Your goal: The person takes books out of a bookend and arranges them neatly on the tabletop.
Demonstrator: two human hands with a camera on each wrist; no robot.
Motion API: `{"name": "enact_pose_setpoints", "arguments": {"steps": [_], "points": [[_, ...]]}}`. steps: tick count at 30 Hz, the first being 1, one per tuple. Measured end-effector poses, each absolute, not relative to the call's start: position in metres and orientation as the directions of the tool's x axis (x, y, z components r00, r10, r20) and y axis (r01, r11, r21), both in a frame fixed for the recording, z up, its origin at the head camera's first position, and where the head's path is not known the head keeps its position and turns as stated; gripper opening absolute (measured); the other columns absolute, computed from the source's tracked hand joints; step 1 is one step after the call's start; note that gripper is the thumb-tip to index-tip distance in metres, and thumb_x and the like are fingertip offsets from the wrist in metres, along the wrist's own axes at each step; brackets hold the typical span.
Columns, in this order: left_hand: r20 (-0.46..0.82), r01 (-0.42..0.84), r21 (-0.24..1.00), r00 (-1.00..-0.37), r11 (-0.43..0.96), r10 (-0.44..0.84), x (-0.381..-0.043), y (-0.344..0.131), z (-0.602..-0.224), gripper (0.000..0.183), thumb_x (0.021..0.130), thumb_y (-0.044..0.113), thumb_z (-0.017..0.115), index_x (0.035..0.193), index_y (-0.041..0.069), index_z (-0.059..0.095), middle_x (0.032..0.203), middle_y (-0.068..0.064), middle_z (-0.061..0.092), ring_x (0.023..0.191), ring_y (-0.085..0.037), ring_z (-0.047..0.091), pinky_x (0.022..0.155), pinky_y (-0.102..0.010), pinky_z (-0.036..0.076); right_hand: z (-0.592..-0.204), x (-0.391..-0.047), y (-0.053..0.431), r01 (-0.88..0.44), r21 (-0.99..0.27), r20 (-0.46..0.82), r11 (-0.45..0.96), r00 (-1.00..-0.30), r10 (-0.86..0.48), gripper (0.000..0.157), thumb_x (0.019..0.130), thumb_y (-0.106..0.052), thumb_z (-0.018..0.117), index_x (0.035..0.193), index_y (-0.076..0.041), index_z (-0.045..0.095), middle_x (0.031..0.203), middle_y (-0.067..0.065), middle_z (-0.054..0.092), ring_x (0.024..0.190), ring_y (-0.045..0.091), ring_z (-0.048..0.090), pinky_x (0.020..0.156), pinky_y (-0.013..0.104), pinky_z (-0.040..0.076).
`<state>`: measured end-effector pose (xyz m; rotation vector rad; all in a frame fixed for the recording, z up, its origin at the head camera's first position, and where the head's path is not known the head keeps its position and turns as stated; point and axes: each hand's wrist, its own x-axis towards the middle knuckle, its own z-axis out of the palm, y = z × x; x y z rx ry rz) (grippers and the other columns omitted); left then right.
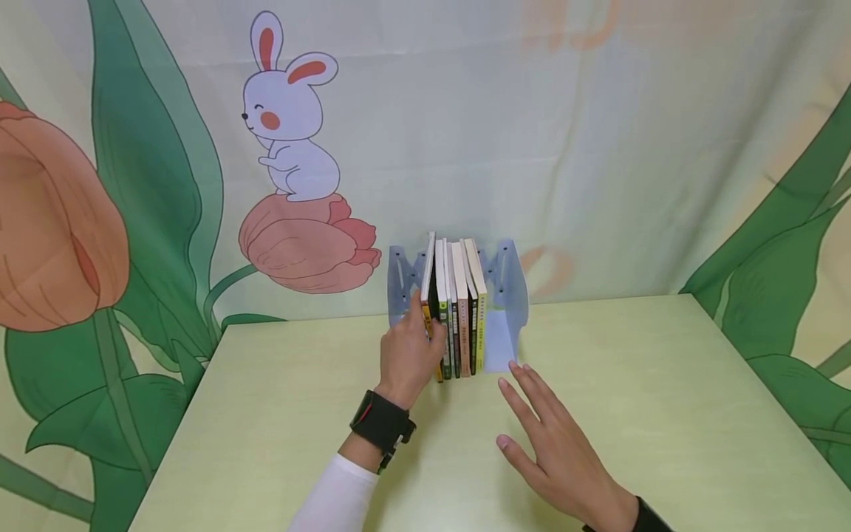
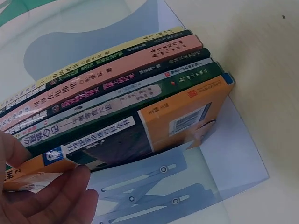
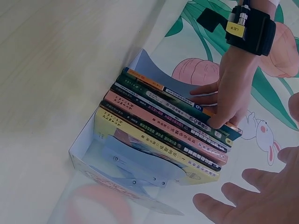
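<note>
Several thin books stand upright, spines outward, in a blue folding book stand point(image 1: 512, 288) at the back of the table. At the row's left end my left hand point(image 1: 411, 351) pinches an orange-spined book point(image 2: 187, 116), thumb on its inner side and fingers on its outer side. Beside it is a dark green book point(image 2: 191, 86); a pink book point(image 3: 140, 114) and a yellow book point(image 3: 140, 140) stand farther along. My right hand point(image 1: 558, 443) is held apart from the books with fingers straight and spread, in front of the stand's right side.
A pale green table point(image 1: 665, 406) lies under the stand. Behind it hangs a curtain point(image 1: 452, 133) printed with a rabbit, tulips and leaves. A black strap point(image 1: 382, 421) is round my left wrist. The stand's right panel rises apart from the yellow book.
</note>
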<state>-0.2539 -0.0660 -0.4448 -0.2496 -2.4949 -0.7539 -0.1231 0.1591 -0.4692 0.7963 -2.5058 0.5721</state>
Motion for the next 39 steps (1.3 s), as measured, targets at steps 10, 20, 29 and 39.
{"name": "enact_pose_setpoints", "arguments": {"steps": [10,20,29,39], "points": [[0.465,0.260,0.434,-0.885,0.863,0.033,-0.259,-0.065,-0.452,0.056,0.100,0.026,0.049,0.148,0.000,0.036,0.046,0.002,0.039,0.033,-0.011,0.032,0.036,-0.024,0.021,-0.470,-0.123,0.159,-0.607,-0.259,0.512,0.752,-0.746,-0.426,0.075,0.094,-0.034,0.062,0.157,-0.020,0.025,0.164,0.005,0.022,0.150,0.028,0.024,0.121,0.019,0.000],[0.449,0.267,0.468,-0.893,0.842,0.034,-0.265,-0.063,-0.459,0.052,0.097,0.017,0.055,0.142,-0.006,0.043,0.048,-0.002,0.047,0.035,-0.011,0.039,0.038,-0.023,0.025,-0.470,-0.123,0.157,-0.589,-0.255,0.489,0.767,-0.763,-0.423,0.078,0.094,-0.037,0.062,0.158,-0.023,0.022,0.164,0.004,0.021,0.150,0.026,0.024,0.120,0.018,-0.001],[0.478,0.307,0.508,-0.878,0.805,0.033,-0.260,-0.064,-0.463,0.049,0.098,0.016,0.053,0.140,-0.008,0.045,0.047,0.000,0.044,0.034,-0.008,0.034,0.037,-0.022,0.022,-0.468,-0.127,0.158,-0.600,-0.256,0.517,0.758,-0.748,-0.417,0.078,0.093,-0.037,0.063,0.158,-0.020,0.024,0.164,0.006,0.022,0.149,0.028,0.025,0.121,0.020,0.002],[0.488,0.313,0.518,-0.873,0.796,0.025,-0.244,-0.066,-0.447,0.045,0.099,0.018,0.052,0.135,-0.009,0.050,0.053,-0.004,0.055,0.036,-0.007,0.043,0.035,-0.019,0.029,-0.459,-0.136,0.157,-0.677,-0.273,0.592,0.684,-0.678,-0.435,0.085,0.090,-0.056,0.060,0.155,-0.011,0.029,0.163,0.010,0.025,0.149,0.029,0.027,0.121,0.021,0.004]]}}
